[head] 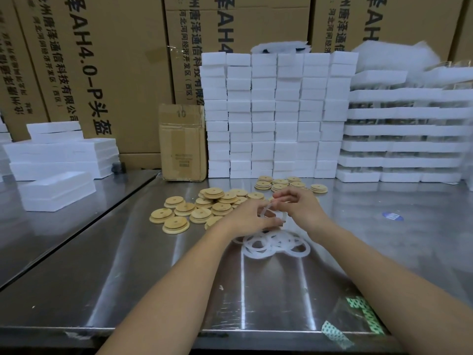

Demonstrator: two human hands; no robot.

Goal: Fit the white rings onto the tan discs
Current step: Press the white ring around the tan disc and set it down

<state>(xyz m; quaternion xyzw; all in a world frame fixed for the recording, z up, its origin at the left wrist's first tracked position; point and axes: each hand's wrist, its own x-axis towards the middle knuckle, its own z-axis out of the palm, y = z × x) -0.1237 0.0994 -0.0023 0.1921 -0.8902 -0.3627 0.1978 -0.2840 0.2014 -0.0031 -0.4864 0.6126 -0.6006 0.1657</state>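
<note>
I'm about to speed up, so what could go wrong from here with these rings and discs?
The white ring stretched between the left hand and right hand might slip free. The loose rings overlap, so two may lift together. The tan discs lie heaped, so a reach could scatter them.

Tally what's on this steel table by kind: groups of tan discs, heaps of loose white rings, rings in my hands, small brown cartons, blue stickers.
Groups of tan discs: 2 (near group, far group)
Heaps of white rings: 1
Held ring, between left hand and right hand: 1
Small brown cartons: 1
Blue stickers: 1
Total: 6
</note>
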